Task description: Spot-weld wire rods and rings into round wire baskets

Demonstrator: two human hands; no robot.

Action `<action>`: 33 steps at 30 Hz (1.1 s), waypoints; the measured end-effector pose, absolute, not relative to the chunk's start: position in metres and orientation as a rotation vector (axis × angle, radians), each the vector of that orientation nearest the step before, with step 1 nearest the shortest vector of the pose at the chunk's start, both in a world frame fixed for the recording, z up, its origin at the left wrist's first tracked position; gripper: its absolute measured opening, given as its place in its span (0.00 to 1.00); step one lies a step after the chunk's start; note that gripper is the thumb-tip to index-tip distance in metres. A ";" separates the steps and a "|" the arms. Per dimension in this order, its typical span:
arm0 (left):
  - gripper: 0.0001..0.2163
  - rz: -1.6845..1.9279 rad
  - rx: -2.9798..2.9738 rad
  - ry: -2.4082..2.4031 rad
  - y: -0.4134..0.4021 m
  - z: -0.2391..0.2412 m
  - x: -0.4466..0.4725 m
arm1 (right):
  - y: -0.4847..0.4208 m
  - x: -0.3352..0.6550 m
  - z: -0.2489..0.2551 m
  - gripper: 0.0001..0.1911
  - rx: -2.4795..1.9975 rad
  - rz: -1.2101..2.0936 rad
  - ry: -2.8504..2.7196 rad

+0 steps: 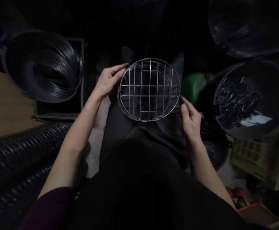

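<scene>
Touching a wire basket point(149, 85): left fingers point(116, 72) on rim, right fingers point(184, 107) just beside.

Dim room, concrete floor point(95, 143), wooden panel point(7, 99) at left

Concrete floor point(96, 140) seen below and beside the seated person's legs. Left side: flat wooden surface point(7, 99), level uncertain, with a roll of black wire mesh point(22, 159) alongside. Dark tray point(58, 115) carrying a black basin point(17, 86) of coiled wire point(55, 67). Right side: black basin point(225, 80) of cut wire pieces point(235, 102), with a yellow plastic crate point(252, 156) beyond it. Red-edged tray point(256, 212) placed at lower right.
</scene>
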State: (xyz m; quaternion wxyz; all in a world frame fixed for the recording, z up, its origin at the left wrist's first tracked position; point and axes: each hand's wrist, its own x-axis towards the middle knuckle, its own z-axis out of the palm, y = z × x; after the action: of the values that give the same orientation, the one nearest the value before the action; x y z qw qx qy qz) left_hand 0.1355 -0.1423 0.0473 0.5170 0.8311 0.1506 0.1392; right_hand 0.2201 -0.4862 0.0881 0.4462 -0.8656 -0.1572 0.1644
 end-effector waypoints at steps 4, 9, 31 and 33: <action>0.26 0.234 2.059 0.291 -0.147 0.064 0.148 | -0.470 0.232 0.085 0.27 -2.008 0.455 -0.284; 0.20 0.191 2.150 0.258 -0.144 0.077 0.154 | -0.457 0.230 0.080 0.27 -1.945 0.409 -0.225; 0.24 0.253 2.102 0.352 -0.153 0.030 0.157 | -0.479 0.188 0.071 0.31 -2.396 0.197 -0.712; 0.24 0.256 2.115 0.351 -0.154 0.029 0.158 | -0.485 0.179 0.077 0.43 -2.450 0.299 -0.843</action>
State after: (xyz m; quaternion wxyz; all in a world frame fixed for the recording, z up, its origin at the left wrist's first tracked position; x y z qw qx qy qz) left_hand 0.1575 -0.1535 0.0292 0.4716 0.8638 0.1433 0.1045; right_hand 0.1793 -0.4847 0.0766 0.2638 -0.9061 -0.3117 0.1106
